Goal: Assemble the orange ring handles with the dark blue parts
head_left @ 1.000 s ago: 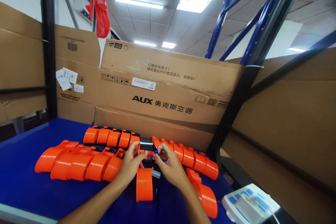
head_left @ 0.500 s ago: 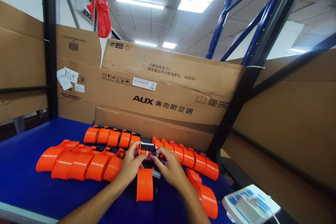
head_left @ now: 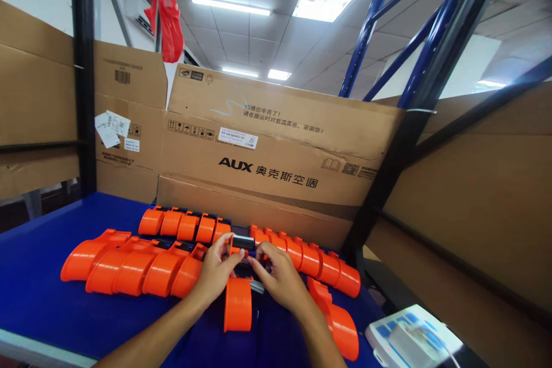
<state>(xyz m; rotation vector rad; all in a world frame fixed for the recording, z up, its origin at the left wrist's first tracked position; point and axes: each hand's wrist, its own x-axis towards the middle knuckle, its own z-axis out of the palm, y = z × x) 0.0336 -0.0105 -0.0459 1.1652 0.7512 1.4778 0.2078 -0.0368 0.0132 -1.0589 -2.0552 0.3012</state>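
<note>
Between my hands is an orange tape dispenser [head_left: 243, 244] with a pale toothed cutting edge across its dark top part. My left hand [head_left: 219, 267] grips its left side, with the thumb on the front. My right hand [head_left: 278, 270] is closed at its right side, thumb and fingers pinching near the edge; the fingertips partly cover what they press. Just below is a curved orange body [head_left: 238, 306], and I cannot tell whether it joins the held dispenser. A grey metal strip [head_left: 257, 286] juts out beside it, under my right hand.
Rows of orange tape dispensers [head_left: 131, 273] lie on the blue tabletop [head_left: 38, 247] to the left, with more [head_left: 310, 259] at the right. A white device [head_left: 414, 336] with a cable sits at the right front. Cardboard walls [head_left: 276, 149] and dark posts [head_left: 84, 80] enclose the back.
Both hands stay on the tape dispenser at nearly the same spot, with only a slight shift of the fingers. The whole view has moved a little.
</note>
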